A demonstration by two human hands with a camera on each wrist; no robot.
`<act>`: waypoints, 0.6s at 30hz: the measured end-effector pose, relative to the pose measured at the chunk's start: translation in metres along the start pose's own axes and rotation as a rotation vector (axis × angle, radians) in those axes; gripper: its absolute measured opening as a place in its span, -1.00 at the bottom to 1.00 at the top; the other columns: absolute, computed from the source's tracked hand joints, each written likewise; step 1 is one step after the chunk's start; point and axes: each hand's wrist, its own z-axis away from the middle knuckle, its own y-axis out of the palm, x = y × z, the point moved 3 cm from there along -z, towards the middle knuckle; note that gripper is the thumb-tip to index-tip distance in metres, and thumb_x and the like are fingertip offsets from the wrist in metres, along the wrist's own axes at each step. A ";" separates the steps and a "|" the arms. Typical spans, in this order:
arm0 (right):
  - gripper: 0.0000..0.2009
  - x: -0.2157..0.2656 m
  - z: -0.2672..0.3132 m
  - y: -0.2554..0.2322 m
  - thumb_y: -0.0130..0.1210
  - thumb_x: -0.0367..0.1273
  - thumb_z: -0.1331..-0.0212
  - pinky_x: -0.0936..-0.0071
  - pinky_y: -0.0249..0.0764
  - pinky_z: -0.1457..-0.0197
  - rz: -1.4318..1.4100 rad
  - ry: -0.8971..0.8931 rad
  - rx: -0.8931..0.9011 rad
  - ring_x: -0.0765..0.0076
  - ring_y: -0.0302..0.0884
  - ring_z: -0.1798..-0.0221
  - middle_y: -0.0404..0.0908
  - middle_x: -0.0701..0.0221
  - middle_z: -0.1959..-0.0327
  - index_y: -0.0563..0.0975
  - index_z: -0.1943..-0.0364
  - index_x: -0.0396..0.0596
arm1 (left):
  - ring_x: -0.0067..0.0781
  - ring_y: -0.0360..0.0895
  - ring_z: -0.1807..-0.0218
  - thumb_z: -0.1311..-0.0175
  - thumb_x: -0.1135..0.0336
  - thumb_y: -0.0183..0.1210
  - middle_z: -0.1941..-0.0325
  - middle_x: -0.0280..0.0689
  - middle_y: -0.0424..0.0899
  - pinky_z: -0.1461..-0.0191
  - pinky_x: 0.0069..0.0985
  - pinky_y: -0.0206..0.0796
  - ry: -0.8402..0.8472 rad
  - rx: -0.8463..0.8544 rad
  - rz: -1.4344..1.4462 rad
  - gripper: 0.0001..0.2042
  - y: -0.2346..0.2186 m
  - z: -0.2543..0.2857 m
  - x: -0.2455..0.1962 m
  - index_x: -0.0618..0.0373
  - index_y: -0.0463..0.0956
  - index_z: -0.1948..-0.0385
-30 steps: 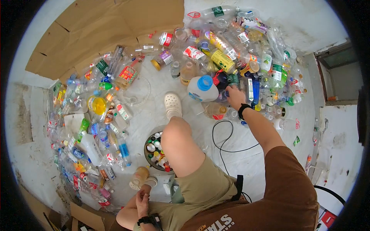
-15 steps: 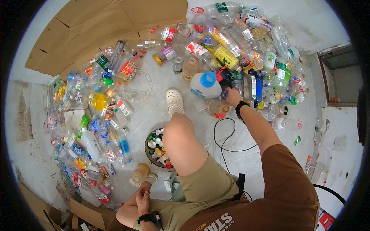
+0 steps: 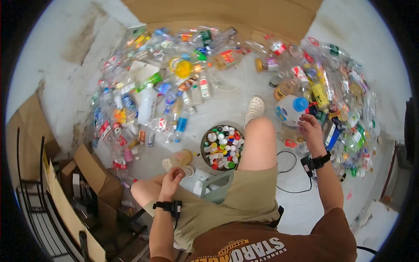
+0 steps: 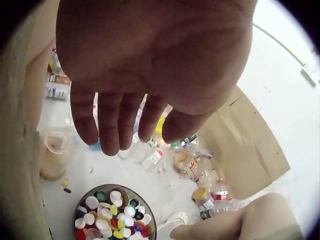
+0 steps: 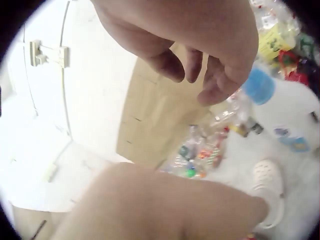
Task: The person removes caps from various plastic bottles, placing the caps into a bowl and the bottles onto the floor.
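My right hand (image 3: 310,131) is raised beside the big white jug (image 3: 289,111) with a blue cap, its fingers loosely bent. In the right wrist view nothing shows between those fingers (image 5: 172,67). My left hand (image 3: 171,182) hangs over my bent left leg, fingers relaxed and nothing in it. A round pan of loose bottle caps (image 3: 202,150) stands on the floor between the two hands. Just beyond the left hand is a squat, cloudy jar-like bottle (image 3: 182,158).
Heaps of empty plastic bottles cover the floor at the left (image 3: 146,102) and right (image 3: 349,102). A black cable (image 3: 279,185) loops beside my right leg. Cardboard (image 3: 227,13) lines the back wall; an opened carton (image 3: 98,179) and a black rack (image 3: 28,209) stand at left.
The head view has swung left. My right hand has left the bottles beside the jug and drawn back with nothing visible in it. My left hand has lifted off the ankle area.
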 end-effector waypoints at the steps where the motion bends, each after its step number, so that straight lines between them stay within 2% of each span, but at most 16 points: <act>1: -0.74 0.017 0.010 0.019 0.04 -0.40 -0.22 0.47 0.44 0.01 -0.044 0.002 0.054 0.45 0.50 0.04 0.51 0.41 0.07 0.47 0.01 -0.09 | -0.49 0.50 0.11 -0.26 0.39 0.08 0.16 -0.26 0.59 0.00 -0.52 0.36 0.029 -0.013 -0.014 -0.69 -0.003 0.006 -0.009 0.31 0.42 -0.01; 5: -0.73 0.081 0.033 0.103 0.06 -0.36 -0.24 0.45 0.43 -0.02 0.008 -0.076 0.285 0.45 0.50 0.06 0.52 0.40 0.06 0.47 0.00 -0.11 | -0.50 0.51 0.13 -0.21 0.41 0.06 0.18 -0.26 0.59 0.03 -0.54 0.37 0.094 -0.060 -0.119 -0.69 -0.021 0.024 -0.033 0.29 0.45 0.02; 7: -0.72 0.097 0.025 0.137 0.07 -0.35 -0.23 0.47 0.43 -0.01 0.137 -0.102 0.420 0.47 0.49 0.05 0.53 0.42 0.07 0.47 -0.01 -0.09 | -0.48 0.53 0.14 -0.20 0.39 0.07 0.20 -0.25 0.59 0.04 -0.54 0.38 0.122 -0.093 -0.110 -0.69 -0.031 0.025 -0.035 0.28 0.46 0.02; 11: -0.71 0.125 -0.006 0.214 0.08 -0.33 -0.22 0.49 0.44 0.04 0.380 -0.156 0.631 0.50 0.49 0.08 0.54 0.44 0.10 0.48 0.00 -0.10 | -0.45 0.54 0.15 -0.21 0.35 0.09 0.17 -0.23 0.59 0.05 -0.52 0.39 0.086 -0.038 -0.101 -0.67 -0.053 0.020 -0.060 0.27 0.45 0.00; 14: -0.68 0.122 -0.054 0.275 0.10 -0.29 -0.19 0.52 0.45 0.09 0.633 -0.195 0.722 0.52 0.50 0.12 0.54 0.44 0.10 0.49 0.01 -0.11 | -0.41 0.53 0.15 -0.22 0.32 0.11 0.15 -0.18 0.59 0.05 -0.50 0.37 0.096 0.031 -0.172 -0.65 -0.075 0.005 -0.078 0.26 0.44 -0.02; 16: -0.64 0.108 -0.091 0.318 0.12 -0.27 -0.09 0.44 0.48 0.09 0.888 -0.271 0.750 0.42 0.54 0.14 0.58 0.30 0.16 0.50 0.03 -0.13 | -0.35 0.52 0.14 -0.23 0.31 0.11 0.14 -0.13 0.58 0.05 -0.48 0.37 0.093 0.034 -0.260 -0.64 -0.094 -0.010 -0.088 0.26 0.43 -0.04; 18: -0.59 0.073 -0.138 0.354 0.14 -0.25 -0.02 0.34 0.50 0.07 1.135 -0.355 0.795 0.29 0.56 0.14 0.60 0.19 0.20 0.50 0.02 -0.12 | -0.37 0.52 0.12 -0.21 0.39 0.11 0.14 -0.16 0.59 0.00 -0.48 0.35 0.121 -0.044 -0.267 -0.66 -0.106 -0.023 -0.099 0.27 0.43 -0.03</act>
